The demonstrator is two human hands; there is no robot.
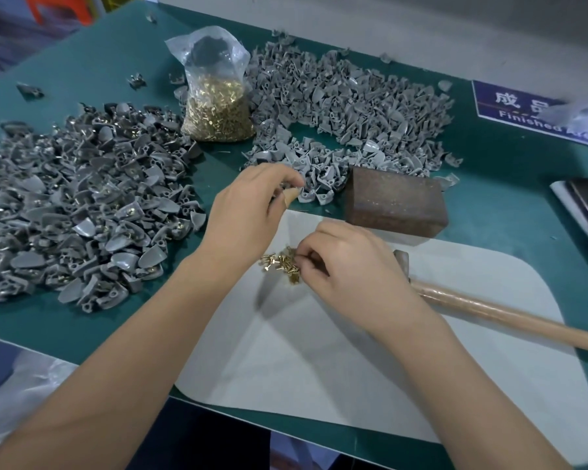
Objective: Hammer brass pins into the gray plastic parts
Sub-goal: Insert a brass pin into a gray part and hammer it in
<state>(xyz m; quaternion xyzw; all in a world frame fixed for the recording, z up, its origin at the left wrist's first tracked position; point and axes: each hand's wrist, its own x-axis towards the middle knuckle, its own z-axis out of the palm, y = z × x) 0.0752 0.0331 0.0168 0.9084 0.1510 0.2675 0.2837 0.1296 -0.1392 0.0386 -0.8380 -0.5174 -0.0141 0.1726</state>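
Pins [280, 262] are lying in a small loose heap on the white mat [319, 361], near its 11 o'clock corner. The right hand [348, 262] is resting over the heap's 3 o'clock side, its fingers curling down into the pins; it seems to be pinching one, though the fingertips are hiding it, so the grip cannot be told for sure. The left hand [248, 212] is hovering at 12 o'clock from the heap, at the mat's far edge, thumb and fingers closing on a gray part [291, 195] at the near fringe of the right pile [353, 106]. That pile of gray parts is spreading across the bench from 12 to 2 o'clock. A second pile [82, 198], its parts showing glints of brass, is covering the 9 to 10 o'clock side of the green bench [99, 62]. A clear bag [216, 100] of pins is standing upright between the two piles, at about 11 o'clock. A brown block [394, 205] is sitting just beyond the mat at 1 o'clock, touching the right pile's near edge. The hammer [489, 313] is lying on the mat at 3 o'clock, its head just beside the right hand and its wooden handle running off toward the frame's right edge. A blue sign [510, 106] is lying flat at 2 o'clock.
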